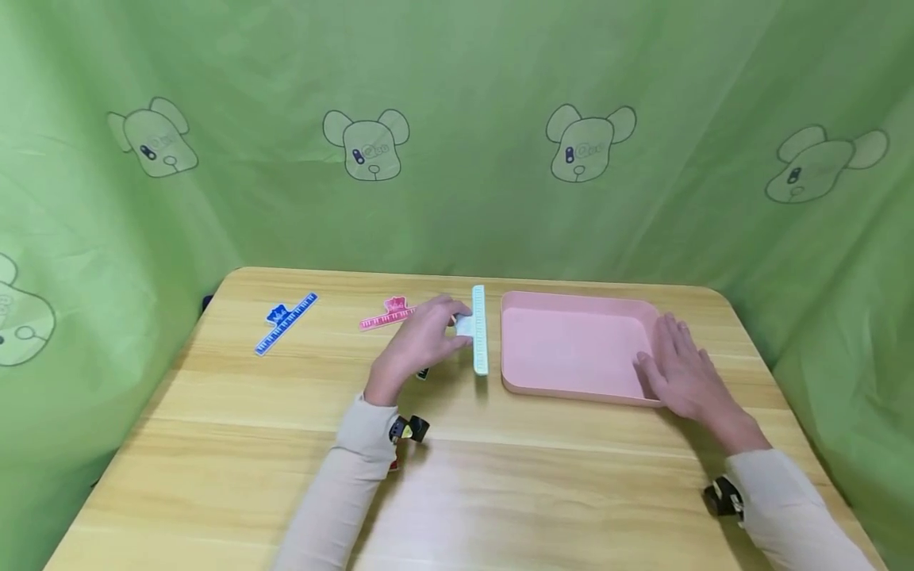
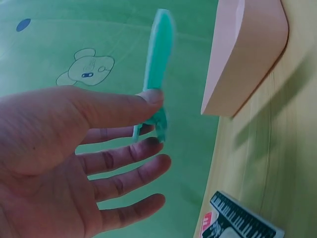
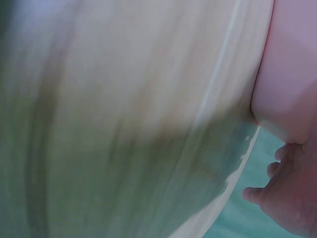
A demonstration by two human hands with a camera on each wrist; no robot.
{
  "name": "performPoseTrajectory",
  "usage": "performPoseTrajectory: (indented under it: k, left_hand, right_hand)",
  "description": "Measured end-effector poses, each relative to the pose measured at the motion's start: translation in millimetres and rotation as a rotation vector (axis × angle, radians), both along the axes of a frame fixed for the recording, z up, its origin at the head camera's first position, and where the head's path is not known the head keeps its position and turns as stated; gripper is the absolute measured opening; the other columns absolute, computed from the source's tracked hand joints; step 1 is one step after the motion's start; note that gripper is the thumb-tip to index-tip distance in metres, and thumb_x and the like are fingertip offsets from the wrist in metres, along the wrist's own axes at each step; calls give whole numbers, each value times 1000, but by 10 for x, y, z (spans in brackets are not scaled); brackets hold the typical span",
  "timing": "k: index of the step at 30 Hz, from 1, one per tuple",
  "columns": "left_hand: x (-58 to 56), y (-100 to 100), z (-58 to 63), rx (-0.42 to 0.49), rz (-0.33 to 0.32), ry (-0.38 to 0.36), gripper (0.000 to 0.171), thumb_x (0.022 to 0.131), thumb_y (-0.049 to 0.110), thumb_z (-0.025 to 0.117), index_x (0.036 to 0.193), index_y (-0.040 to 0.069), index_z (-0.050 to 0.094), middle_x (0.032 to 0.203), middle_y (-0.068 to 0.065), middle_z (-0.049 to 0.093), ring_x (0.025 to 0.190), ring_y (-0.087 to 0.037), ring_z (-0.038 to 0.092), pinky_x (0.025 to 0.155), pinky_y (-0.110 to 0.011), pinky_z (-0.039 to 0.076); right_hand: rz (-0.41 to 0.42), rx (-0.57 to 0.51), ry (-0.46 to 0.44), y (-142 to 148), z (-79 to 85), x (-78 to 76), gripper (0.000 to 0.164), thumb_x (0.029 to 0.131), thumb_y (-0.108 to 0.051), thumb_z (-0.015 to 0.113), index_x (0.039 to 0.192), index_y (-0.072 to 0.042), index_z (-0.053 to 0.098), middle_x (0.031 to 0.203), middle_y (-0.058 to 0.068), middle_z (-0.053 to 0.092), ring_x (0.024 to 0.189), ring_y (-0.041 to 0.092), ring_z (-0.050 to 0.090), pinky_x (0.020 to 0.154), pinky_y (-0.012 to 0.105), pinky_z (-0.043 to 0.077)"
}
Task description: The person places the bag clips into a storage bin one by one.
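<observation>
The tray (image 1: 571, 349) and mint clip (image 1: 480, 331) look smooth plastic, the table (image 1: 564, 468) grained wood, the backdrop (image 1: 471, 222) cloth

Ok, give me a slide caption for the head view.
Left hand pinches a mint piano-key clip beside a pink tray, right hand at the tray's right edge.

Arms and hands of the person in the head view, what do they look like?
The left sleeve and right sleeve are long, plain and off-white. Each wrist carries a small black device, the left device showing some yellow, the right device beside the cuff. The left hand and right hand wear no gloves.
</observation>
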State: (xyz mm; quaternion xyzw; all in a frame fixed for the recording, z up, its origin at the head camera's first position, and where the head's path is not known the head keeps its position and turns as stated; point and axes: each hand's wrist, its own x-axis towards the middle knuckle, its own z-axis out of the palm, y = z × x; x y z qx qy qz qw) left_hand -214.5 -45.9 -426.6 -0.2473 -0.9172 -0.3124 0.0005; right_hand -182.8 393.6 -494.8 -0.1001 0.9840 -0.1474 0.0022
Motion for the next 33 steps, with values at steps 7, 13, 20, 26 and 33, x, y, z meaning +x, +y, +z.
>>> performPoseTrajectory:
  k: [7,13,20,26,33]
  left_hand:
    - [-70,229,24,31,-30,-4,43,90,15,80,129,1,67,113,-9,65,104,-28,65,86,-31,55]
    - [-75,456,-4,6,-56,-34,46,91,18,80,132,5,66,120,-7,65,106,-23,64,87,-27,54]
    - [-36,662,-113,68,-4,-42,47,88,17,82,132,9,66,118,-5,62,103,-19,62,80,-23,54]
    - [-16,742,-188,145,74,-54,47,87,15,83,131,10,66,122,-7,62,103,-23,63,76,-21,53]
    - [-72,884,-165,118,71,-42,46,88,15,82,130,10,67,142,-8,58,113,-22,62,90,-28,56]
  right_hand:
    - [-8,0,18,27,12,-11,74,111,-40,24,158,7,-7,165,30,-10,151,53,-5,109,82,10]
    - [-2,-13,21,18,27,9,74,111,-38,25,158,8,-7,165,28,-13,150,54,-5,109,82,10]
    - [-5,-19,20,-6,13,39,73,111,-38,25,158,9,-7,165,28,-13,150,54,-4,110,81,10]
    - [3,-10,13,-19,-28,16,74,111,-39,25,158,9,-7,165,30,-10,151,54,-3,110,81,11]
    - [1,-14,11,2,-31,0,74,111,-38,25,158,9,-8,165,28,-13,151,54,-4,110,81,11]
